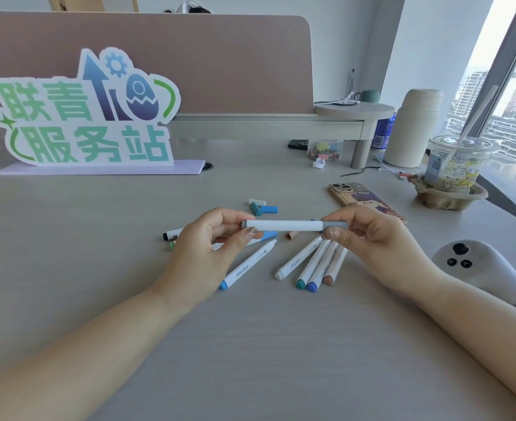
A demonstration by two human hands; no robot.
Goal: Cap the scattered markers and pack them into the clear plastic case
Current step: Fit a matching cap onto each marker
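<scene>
Left hand: pinching grey-capped end of grey marker, thumb below, fingers behind. Marker held level above surface, clear of it, both ends showing grey caps. Seating of right cap not verifiable from this view; if only half pressed, likely to pop off later in the case.

Below left hand, at 9 o'clock from held marker: black-tipped marker partly hidden; more items under the palm, not identifiable. Risk: left wrist lowering and rolling these off.

At 6 o'clock: blue marker, far tip apparently uncapped, lying diagonal. Exposed nib could stain the surface or dry out.

At 12 o'clock: loose caps, white, teal and blue, bunched together. Round, so prone to roll if nudged; colour mismatch possible when fitted.

At 5 o'clock: four markers fanned side by side, touching, coloured ends toward the person. Brown cap alone just above them.

Right hand: gripping the marker's right cap between thumb and fingers.

Phone at 2 o'clock, cup beyond; a careless reach could tip the drink.

Clear case: not in view.
</scene>
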